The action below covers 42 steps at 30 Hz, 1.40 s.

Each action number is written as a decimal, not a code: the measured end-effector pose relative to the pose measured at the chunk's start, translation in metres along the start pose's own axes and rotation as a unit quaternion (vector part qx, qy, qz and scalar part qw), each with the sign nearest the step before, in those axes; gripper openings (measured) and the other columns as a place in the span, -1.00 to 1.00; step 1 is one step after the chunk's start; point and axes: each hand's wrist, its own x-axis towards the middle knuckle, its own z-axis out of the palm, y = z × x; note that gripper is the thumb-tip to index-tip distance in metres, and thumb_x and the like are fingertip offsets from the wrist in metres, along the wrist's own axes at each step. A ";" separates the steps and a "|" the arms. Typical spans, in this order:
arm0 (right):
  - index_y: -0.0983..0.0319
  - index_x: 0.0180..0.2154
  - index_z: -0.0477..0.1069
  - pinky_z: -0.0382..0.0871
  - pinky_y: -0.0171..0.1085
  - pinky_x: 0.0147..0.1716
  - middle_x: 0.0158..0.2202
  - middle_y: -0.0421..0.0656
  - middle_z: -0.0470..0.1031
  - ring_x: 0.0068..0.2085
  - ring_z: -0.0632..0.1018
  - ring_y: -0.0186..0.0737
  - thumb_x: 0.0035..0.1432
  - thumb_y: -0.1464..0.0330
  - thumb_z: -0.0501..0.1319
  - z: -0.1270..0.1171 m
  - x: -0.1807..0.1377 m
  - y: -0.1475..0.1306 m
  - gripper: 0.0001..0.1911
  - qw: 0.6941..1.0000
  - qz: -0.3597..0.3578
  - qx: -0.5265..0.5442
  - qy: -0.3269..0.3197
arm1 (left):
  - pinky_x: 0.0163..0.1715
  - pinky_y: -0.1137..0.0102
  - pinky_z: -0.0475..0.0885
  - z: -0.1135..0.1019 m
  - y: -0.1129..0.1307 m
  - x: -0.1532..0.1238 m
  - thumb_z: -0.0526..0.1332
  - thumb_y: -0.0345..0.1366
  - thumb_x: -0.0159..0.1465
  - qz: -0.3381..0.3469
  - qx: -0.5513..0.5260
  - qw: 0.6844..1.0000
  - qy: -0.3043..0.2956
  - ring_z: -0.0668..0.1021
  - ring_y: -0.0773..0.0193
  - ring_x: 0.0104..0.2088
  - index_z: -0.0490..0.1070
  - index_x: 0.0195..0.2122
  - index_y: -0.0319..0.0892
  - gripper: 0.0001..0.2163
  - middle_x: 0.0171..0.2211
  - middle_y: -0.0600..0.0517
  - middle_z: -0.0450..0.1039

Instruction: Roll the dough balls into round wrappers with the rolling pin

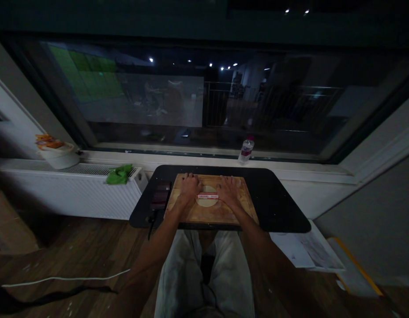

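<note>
A wooden board (237,212) lies on a black table (277,198). On the board sits a pale round disc of dough (207,203). Across its top lies a rolling pin (208,196) with a pink label. My left hand (190,184) rests flat, fingers stretched, on the pin's left end. My right hand (229,186) lies flat, fingers stretched, on the pin's right end. Both palms press on the pin rather than wrap around it.
A dark phone (160,196) lies on the table left of the board. A water bottle (246,150) stands on the window sill. A green cloth (119,174) and a white bowl (58,157) sit on the radiator at left. Papers (306,251) lie on the floor at right.
</note>
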 end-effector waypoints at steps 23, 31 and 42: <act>0.24 0.32 0.56 0.23 0.02 0.40 0.41 0.14 0.50 0.36 0.49 0.10 0.58 0.28 0.06 -0.004 -0.073 0.001 -0.52 0.996 -0.039 -0.031 0.068 | 0.27 -0.06 0.34 -0.012 0.023 -0.093 0.05 -0.15 0.57 -0.031 0.021 0.998 0.057 0.53 -0.23 0.25 0.68 0.12 -0.19 -0.59 0.19 -0.31 0.63; 0.22 0.30 0.58 0.21 0.00 0.39 0.39 0.11 0.52 0.33 0.50 0.09 0.60 0.27 0.06 -0.002 -0.073 0.001 -0.53 0.996 -0.042 -0.038 0.073 | 0.23 -0.04 0.37 -0.008 0.022 -0.094 0.04 -0.17 0.57 -0.035 0.016 0.998 0.059 0.56 -0.23 0.22 0.68 0.12 -0.22 -0.57 0.16 -0.31 0.65; 0.23 0.25 0.61 0.30 -0.02 0.29 0.27 0.11 0.62 0.27 0.52 0.11 0.58 0.26 0.07 -0.010 -0.062 -0.006 -0.55 0.998 -0.030 -0.034 0.052 | 0.25 -0.05 0.37 -0.012 0.021 -0.081 0.03 -0.17 0.58 -0.038 0.013 0.998 0.052 0.54 -0.24 0.25 0.67 0.12 -0.19 -0.59 0.19 -0.31 0.63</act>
